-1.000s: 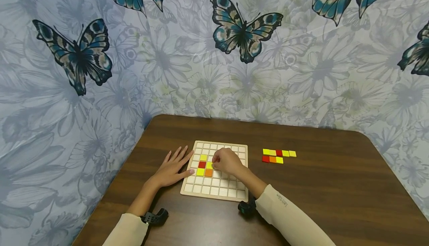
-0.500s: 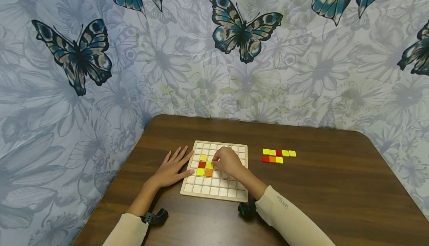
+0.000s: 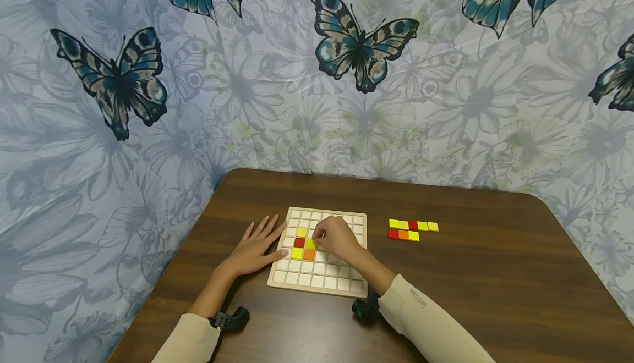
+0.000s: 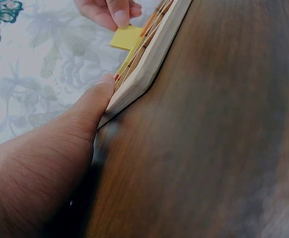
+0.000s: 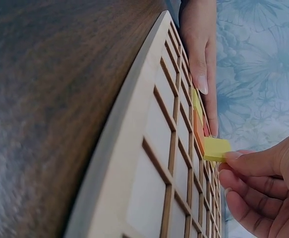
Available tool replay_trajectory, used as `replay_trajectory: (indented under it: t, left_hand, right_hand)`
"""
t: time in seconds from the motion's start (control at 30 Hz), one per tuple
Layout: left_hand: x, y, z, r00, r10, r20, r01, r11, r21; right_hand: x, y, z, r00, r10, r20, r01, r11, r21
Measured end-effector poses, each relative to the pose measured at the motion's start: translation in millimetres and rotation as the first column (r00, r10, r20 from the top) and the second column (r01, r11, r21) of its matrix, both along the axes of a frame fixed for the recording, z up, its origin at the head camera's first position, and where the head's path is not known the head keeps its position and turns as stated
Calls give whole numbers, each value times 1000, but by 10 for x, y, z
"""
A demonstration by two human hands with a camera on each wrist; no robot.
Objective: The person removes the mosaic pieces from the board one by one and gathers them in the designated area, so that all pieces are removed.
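A wooden grid board (image 3: 317,289) with white square cells lies on the table. My right hand (image 3: 337,237) is over its middle, pinching a yellow tile (image 5: 216,148) between thumb and fingers. In the right wrist view that tile stands out from the grid, beside an orange tile (image 5: 199,131). Toward the board's left side sit a yellow tile (image 3: 301,232), a red tile (image 3: 299,242) and another yellow tile (image 3: 296,253) in one column. Fingers spread, my left hand (image 3: 252,250) rests at the board's left edge, its thumb touching the rim.
Right of the board, two rows of loose tiles lie on the brown table (image 3: 470,275). The back row has yellow tiles and a red tile (image 3: 413,225); the front row has red, an orange tile (image 3: 403,235) and yellow. A butterfly-patterned wall (image 3: 366,121) stands behind the table.
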State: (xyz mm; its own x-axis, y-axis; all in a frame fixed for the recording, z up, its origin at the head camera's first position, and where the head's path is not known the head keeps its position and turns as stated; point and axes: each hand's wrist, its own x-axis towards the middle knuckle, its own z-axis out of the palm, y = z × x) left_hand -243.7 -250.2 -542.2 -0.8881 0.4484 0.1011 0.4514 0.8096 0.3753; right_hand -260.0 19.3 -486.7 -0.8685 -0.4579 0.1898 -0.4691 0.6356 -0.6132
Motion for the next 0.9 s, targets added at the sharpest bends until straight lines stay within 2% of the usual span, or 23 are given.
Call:
replay_trajectory:
  t: [0.23,0.7,0.9]
  left_hand:
    - [12,4,-10,1000,0,-4,0,1000,-2]
    - [-13,7,6,1000,6,-1,-6,1000,-5]
    - [-14,2,-9,1000,5,-12,-5,1000,-3]
  right_hand:
    - [16,0,-21,1000,12,13,-12,1000,-10]
    - [36,148,53,998,34,-61,-38,996,-75]
    - [95,260,93,999,20,-36,-24,993,-112]
